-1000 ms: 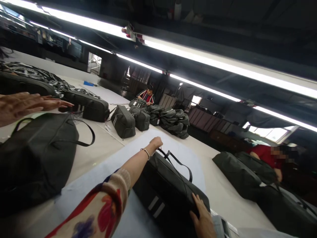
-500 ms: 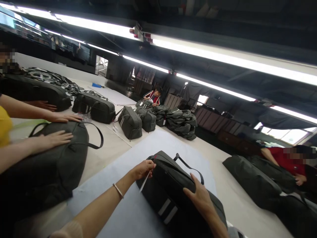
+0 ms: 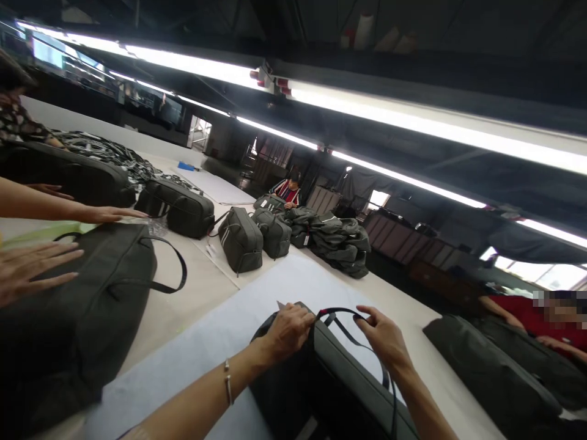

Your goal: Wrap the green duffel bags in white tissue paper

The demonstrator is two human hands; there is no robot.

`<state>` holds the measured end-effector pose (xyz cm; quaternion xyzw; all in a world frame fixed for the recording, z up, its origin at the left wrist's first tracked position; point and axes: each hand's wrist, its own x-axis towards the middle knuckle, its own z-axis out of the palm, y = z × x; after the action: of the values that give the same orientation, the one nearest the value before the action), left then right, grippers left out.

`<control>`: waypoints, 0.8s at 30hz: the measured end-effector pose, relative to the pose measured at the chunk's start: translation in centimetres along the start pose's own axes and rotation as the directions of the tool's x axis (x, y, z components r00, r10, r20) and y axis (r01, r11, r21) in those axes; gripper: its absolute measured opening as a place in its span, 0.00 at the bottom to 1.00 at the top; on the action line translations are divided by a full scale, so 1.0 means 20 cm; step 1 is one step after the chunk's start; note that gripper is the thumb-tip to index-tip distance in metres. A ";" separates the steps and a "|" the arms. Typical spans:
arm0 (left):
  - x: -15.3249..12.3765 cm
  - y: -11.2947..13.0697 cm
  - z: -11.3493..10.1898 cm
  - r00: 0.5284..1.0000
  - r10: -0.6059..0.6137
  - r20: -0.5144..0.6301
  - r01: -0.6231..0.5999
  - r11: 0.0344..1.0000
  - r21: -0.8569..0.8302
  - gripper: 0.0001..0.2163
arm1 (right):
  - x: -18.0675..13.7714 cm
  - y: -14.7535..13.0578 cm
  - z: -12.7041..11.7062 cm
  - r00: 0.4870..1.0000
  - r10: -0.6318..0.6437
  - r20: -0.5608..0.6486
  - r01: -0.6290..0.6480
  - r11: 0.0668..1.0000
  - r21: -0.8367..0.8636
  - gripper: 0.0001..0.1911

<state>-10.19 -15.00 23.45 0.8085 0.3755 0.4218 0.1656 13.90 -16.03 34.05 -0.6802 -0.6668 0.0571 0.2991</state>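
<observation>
A dark grey duffel bag lies in front of me on a pale sheet. My left hand is closed over its left end, on a tag of which only a grey corner pokes out behind the fingers. A short red string shows just right of that hand, against the bag's near handle. My right hand pinches this handle between thumb and fingers and keeps it raised above the bag. The second handle arches behind it. The bag's white stripes are mostly out of view below.
At left, a co-worker's hands are over another large duffel bag. Finished-looking bags and a heap of bags stand farther back. At right, a person in red is behind more bags. Strap piles lie far left.
My left hand has moved right along the bag with the tag and red string, now beside the handle. My right hand has left the bag's top and taken hold of the handle, lifting it.
</observation>
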 end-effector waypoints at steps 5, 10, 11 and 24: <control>-0.03 0.05 0.02 0.988 0.128 0.084 -0.130 0.991 0.023 0.06 | -0.02 0.03 -0.03 0.999 0.036 0.003 -0.036 0.999 0.004 0.22; 0.09 0.11 -0.12 0.990 0.033 -0.136 -0.043 0.996 -0.073 0.05 | 0.00 0.03 -0.05 0.992 0.016 0.123 -0.023 0.998 0.054 0.22; 0.12 0.12 -0.15 0.983 0.012 -0.185 -0.030 0.995 -0.096 0.04 | 0.01 0.02 -0.05 0.990 0.001 0.139 -0.008 0.999 0.054 0.23; 0.07 0.19 -0.27 0.997 -0.074 -0.018 0.070 0.983 -0.170 0.17 | -0.02 -0.04 -0.15 1.000 -0.006 -0.009 0.008 0.959 0.282 0.24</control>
<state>-12.23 -16.67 29.59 0.7721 0.3694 0.4556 0.2445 14.59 -17.52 36.84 -0.6285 -0.6530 0.1477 0.3959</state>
